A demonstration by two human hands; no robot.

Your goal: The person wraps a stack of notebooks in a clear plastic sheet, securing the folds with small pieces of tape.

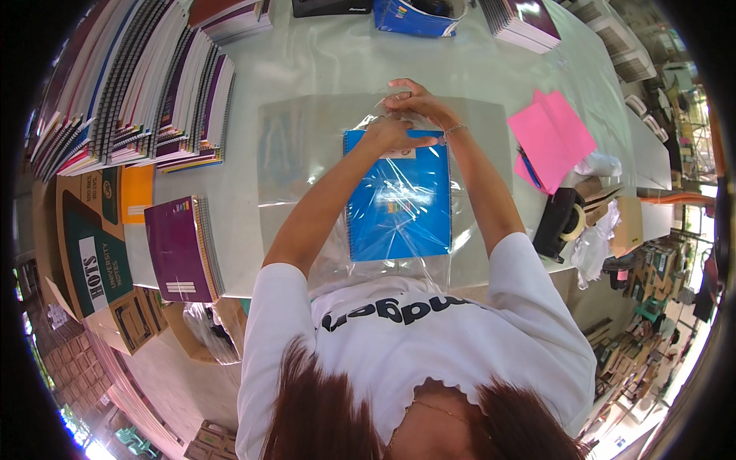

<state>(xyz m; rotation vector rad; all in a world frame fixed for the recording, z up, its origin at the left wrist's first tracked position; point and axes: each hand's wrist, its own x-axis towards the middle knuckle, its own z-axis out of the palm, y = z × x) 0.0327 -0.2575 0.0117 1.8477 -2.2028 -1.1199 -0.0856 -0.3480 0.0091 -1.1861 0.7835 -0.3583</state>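
Note:
A blue spiral notebook lies on the table in front of me, its coil along the left side. Clear plastic wrap covers it and sticks out past its near edge, wrinkled and shiny. My left hand rests over the notebook's far edge on the plastic, thumb stretched to the right. Just beyond, my right hand, with a bracelet at the wrist, has its fingers bent to the left around the plastic at the far end. The left fingertips are partly hidden.
Tall stacks of spiral notebooks fill the far left, with a purple notebook nearer. Pink sheets with a blue pen and a black tape dispenser lie right. A blue box stands at the back.

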